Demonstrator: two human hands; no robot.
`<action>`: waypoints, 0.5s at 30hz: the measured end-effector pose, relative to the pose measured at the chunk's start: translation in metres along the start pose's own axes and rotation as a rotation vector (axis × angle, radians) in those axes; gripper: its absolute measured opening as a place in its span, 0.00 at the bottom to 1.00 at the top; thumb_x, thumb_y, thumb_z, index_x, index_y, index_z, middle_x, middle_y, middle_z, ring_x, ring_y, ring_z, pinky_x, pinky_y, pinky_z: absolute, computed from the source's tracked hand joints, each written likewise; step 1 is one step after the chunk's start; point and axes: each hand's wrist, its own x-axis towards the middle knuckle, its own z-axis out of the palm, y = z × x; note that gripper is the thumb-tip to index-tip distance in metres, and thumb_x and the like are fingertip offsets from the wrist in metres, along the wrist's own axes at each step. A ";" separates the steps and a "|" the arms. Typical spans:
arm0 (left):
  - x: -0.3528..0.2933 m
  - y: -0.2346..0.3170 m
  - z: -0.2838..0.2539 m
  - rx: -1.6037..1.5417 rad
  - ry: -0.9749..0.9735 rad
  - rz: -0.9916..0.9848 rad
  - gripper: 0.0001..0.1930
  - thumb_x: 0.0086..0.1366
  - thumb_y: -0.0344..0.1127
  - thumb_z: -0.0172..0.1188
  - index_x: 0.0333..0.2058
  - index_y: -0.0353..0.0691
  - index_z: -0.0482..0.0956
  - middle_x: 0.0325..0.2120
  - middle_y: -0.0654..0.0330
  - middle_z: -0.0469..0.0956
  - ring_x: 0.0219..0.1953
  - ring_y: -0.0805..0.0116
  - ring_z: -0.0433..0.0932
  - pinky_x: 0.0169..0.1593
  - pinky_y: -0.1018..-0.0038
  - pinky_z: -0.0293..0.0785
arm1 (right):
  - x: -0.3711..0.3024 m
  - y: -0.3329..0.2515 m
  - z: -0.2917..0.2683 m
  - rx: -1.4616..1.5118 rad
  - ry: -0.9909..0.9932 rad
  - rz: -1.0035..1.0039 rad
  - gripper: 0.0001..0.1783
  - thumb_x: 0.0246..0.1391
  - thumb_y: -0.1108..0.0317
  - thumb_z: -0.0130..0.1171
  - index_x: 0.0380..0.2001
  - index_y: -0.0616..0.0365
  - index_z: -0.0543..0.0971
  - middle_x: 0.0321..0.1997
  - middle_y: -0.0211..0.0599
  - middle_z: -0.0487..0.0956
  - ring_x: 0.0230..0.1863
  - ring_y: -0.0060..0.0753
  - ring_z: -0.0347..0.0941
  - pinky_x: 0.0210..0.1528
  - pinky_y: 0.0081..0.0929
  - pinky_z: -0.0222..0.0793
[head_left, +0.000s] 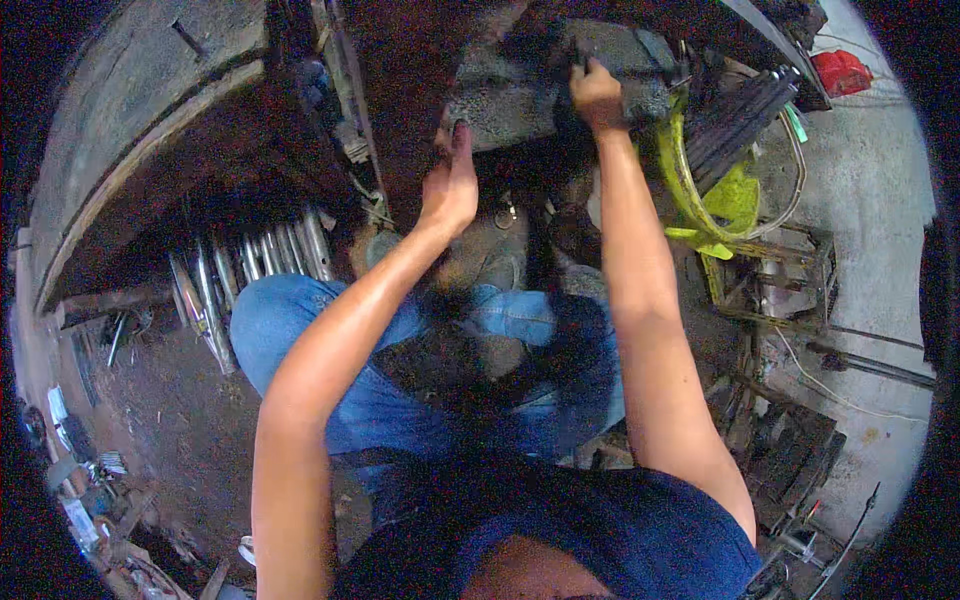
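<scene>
Grey surface (500,115) spans top centre; left hand (452,190) extends unclenched, right hand (598,97) curls, its grip unclear; pale floor (875,285) lies right.

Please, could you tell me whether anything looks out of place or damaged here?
Mildly, yes: the shiny silver metal tubes on the picture's left lie at uneven angles, ends not lined up, so they look untidy. Damage on the rough grey slab-like piece near the bare left hand cannot be judged; the picture is too grainy.

No lettering, numbers or signs legible in head view (grainy, dark toward rim).
</scene>
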 end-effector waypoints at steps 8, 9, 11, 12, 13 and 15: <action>-0.003 0.000 0.006 -0.163 0.151 0.184 0.31 0.63 0.54 0.28 0.57 0.36 0.50 0.50 0.36 0.59 0.55 0.43 0.56 0.58 0.63 0.47 | -0.033 -0.034 0.047 0.121 -0.037 -0.172 0.21 0.47 0.54 0.47 0.34 0.61 0.73 0.29 0.56 0.75 0.31 0.58 0.72 0.36 0.48 0.68; -0.001 -0.001 0.008 -0.195 0.183 0.140 0.31 0.63 0.54 0.29 0.57 0.37 0.49 0.52 0.39 0.56 0.56 0.45 0.53 0.59 0.65 0.45 | -0.029 -0.028 0.046 0.206 0.097 -0.272 0.21 0.47 0.54 0.47 0.33 0.61 0.73 0.28 0.56 0.75 0.30 0.59 0.71 0.36 0.47 0.68; 0.003 -0.005 0.010 -0.233 0.227 0.083 0.31 0.63 0.54 0.29 0.57 0.37 0.49 0.55 0.41 0.53 0.58 0.47 0.50 0.60 0.67 0.42 | -0.005 0.000 0.024 -0.012 0.027 -0.172 0.19 0.46 0.55 0.49 0.30 0.62 0.75 0.27 0.56 0.75 0.31 0.57 0.72 0.36 0.44 0.69; 0.004 -0.007 0.011 -0.227 0.208 0.089 0.30 0.63 0.53 0.29 0.57 0.37 0.48 0.56 0.43 0.51 0.59 0.48 0.48 0.61 0.68 0.41 | 0.005 0.007 0.017 0.045 0.172 -0.094 0.19 0.46 0.56 0.49 0.29 0.63 0.75 0.27 0.56 0.75 0.31 0.56 0.72 0.36 0.43 0.69; 0.006 -0.008 0.012 -0.232 0.197 0.104 0.30 0.64 0.52 0.29 0.57 0.37 0.47 0.58 0.45 0.48 0.60 0.50 0.46 0.61 0.69 0.40 | 0.011 0.008 0.013 0.032 0.094 -0.060 0.19 0.46 0.56 0.49 0.29 0.63 0.75 0.27 0.56 0.75 0.31 0.56 0.72 0.36 0.43 0.69; 0.006 -0.009 0.015 -0.250 0.232 0.152 0.30 0.64 0.52 0.29 0.57 0.36 0.48 0.57 0.44 0.50 0.60 0.50 0.46 0.61 0.69 0.39 | 0.015 -0.002 0.014 -0.074 0.008 0.199 0.18 0.45 0.57 0.51 0.25 0.64 0.76 0.26 0.55 0.75 0.31 0.54 0.73 0.35 0.42 0.70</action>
